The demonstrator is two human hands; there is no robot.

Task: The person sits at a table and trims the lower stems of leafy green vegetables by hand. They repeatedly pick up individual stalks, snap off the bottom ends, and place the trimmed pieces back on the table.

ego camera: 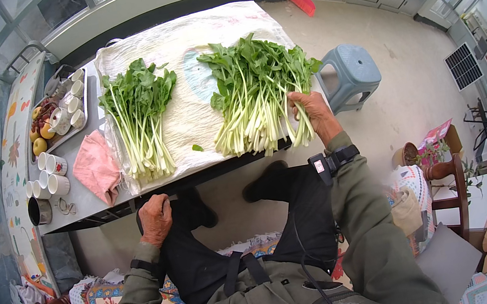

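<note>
A large pile of leafy greens (249, 112) with long pale stems lies on the right half of a cream cloth (187, 132) over the table. At the pile's right edge, my right hand (313, 109) grips a few stems between thumb and fingers; part of the grip is hidden behind the hand. A smaller bunch of the same greens (140, 126) lies to the left, leaves pointing away from me. My left hand (156, 217) rests on my left knee, fingers curled in, with nothing visible in it. One loose leaf (197, 148) lies between the two piles.
Left of the cloth are a pink rag (97, 167), white cups (58, 184), a dark metal mug (40, 211) and a metal tray (86, 106) of fruit and teaware. A blue-grey plastic stool (351, 73) stands against the table's right side. A red broom (301, 2) is farther back.
</note>
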